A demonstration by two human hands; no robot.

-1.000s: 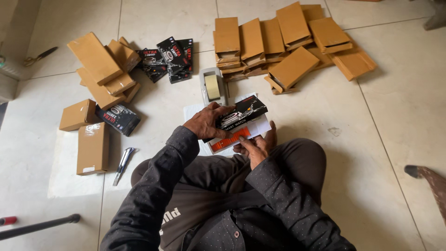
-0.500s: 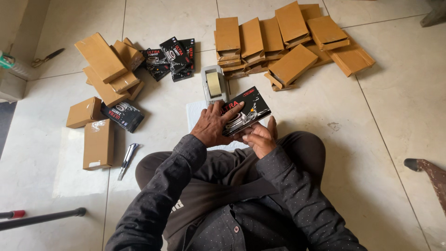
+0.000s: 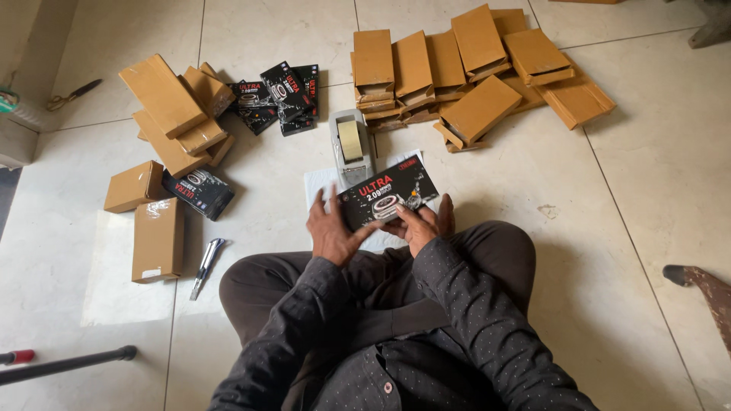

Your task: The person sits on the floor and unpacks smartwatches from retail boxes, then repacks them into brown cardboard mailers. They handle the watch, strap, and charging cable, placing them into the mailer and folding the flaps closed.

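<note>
Two bare hands hold one flat black printed carton (image 3: 387, 199) just above the lap of a person sitting cross-legged on a tiled floor (image 3: 647, 228); the left hand (image 3: 331, 232) has its fingers spread open, resting against the carton's near left edge, while the right hand (image 3: 422, 224) curls closed under its lower right side; the carton looks light, stiff and smooth, probably a little slippery, best pinched along its long edges rather than its faces; a grey tape dispenser (image 3: 350, 144) stands just beyond it on a white sheet; brown cardboard boxes (image 3: 480, 68) lie heaped at upper right and upper left, more black cartons (image 3: 278, 95) between them; a small cutter (image 3: 207, 262) lies to the left.
</note>
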